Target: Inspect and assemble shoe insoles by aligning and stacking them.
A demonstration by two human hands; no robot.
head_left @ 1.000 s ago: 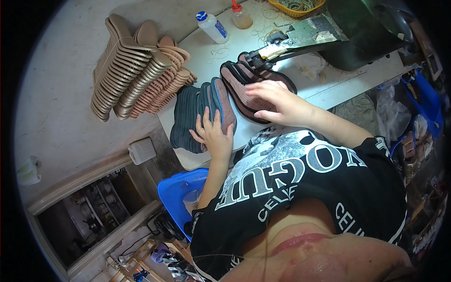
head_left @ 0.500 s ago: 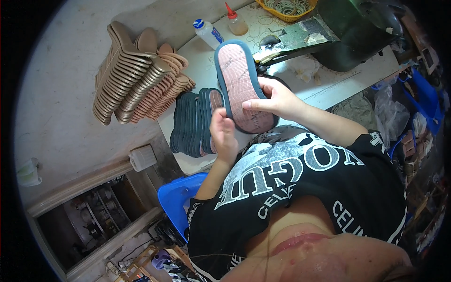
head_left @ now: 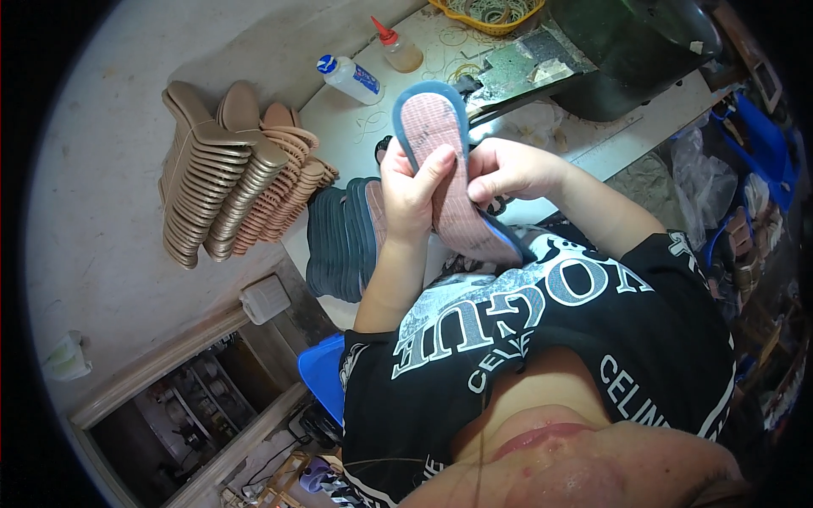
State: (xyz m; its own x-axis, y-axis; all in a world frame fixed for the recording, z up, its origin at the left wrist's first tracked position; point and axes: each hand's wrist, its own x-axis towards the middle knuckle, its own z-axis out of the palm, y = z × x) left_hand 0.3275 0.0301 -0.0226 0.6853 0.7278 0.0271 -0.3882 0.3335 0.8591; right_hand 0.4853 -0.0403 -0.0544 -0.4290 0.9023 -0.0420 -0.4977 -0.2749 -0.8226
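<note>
A shoe insole point(head_left: 440, 203) with a pinkish woven-pattern face and a dark blue-green rim is held upright in front of my chest, tilted, its lower end close to my shirt. My left hand point(head_left: 406, 193) grips its left edge, thumb lying across the face. On the opposite edge my right hand point(head_left: 521, 172) is closed around the middle, thumb against the face. The fingers behind the insole are hidden. Just left of my left hand, a row of similar dark-rimmed insoles point(head_left: 332, 241) stands packed together on the white table point(head_left: 584, 144).
Stacked bronze and pinkish soles point(head_left: 203, 190) stand against the wall at left. A white bottle with a blue cap point(head_left: 349, 80), a red-tipped bottle point(head_left: 400, 52) and a yellow basket point(head_left: 500, 27) sit at the back. A dark green machine point(head_left: 627, 59) occupies the far right.
My left hand has come up from beside the insole and taken hold of its left edge. The insole's lower end has swung right, toward my shirt.
</note>
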